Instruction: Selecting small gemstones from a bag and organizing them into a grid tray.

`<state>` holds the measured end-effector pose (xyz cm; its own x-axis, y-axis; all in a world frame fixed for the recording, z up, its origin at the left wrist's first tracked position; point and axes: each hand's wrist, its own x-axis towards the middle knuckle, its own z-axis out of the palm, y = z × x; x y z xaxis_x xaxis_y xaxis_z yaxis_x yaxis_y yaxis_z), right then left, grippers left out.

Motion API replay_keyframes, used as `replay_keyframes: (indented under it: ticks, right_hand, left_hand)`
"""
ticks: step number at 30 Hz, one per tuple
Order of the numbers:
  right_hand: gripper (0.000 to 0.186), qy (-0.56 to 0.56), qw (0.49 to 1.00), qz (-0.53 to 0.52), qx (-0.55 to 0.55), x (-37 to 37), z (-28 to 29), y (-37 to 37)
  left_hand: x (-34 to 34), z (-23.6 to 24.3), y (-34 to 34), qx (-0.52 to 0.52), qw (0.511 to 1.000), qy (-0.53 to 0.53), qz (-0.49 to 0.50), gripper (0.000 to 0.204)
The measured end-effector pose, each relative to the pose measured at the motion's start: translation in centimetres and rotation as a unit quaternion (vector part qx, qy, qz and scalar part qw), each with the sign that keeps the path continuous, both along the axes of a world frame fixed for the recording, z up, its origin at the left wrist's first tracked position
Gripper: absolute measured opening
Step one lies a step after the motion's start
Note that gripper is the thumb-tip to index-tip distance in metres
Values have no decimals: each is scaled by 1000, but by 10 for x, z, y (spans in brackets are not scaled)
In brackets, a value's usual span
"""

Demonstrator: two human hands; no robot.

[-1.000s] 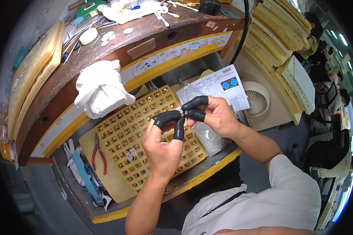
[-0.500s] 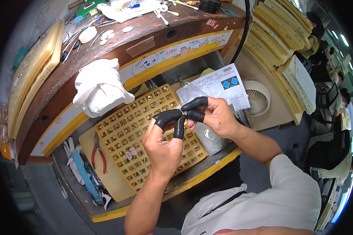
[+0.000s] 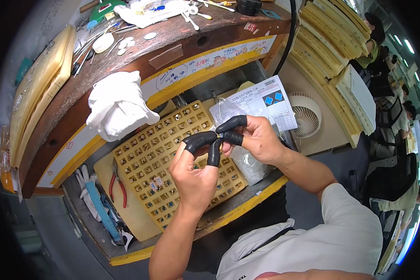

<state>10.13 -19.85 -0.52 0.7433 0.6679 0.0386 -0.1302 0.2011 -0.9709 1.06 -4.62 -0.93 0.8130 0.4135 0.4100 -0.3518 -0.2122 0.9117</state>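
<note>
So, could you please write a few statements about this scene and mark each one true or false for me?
1. The left hand and right hand meet at a small piece. True.
2. Black finger covers are on the left hand only. False: the right hand wears black finger covers too.
3. The red-handled pliers lie left of the compartment tray. True.
4. The white fan is left of the compartment tray. False: the white fan is to its right.
5. The printed sheet shows blue shapes. True.
</note>
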Motion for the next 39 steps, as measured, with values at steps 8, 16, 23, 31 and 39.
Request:
replay_keyframes:
  ticks: [8, 16, 23, 31, 39]
  right_hand:
    - [16, -13, 1000, -8, 6, -1, -1, 2]
    - [14, -37, 999, -26, -17, -6, -1, 0]
    - [16, -52, 998, -19, -44, -4, 2, 0]
    - [23, -74, 995, 3, -65, -2, 6, -1]
    - [23, -8, 1000, -7, -14, -7, -3, 0]
  left_hand:
    - [1, 4, 1, -1, 1000, 0, -5, 22]
    - [1, 1, 5, 92, 995, -25, 13, 23]
    - [-1, 5, 14, 158, 987, -41, -12, 25]
    - [-1, 5, 16, 150, 988, -30, -25, 23]
    - [0, -5, 12, 42, 999, 4, -21, 21]
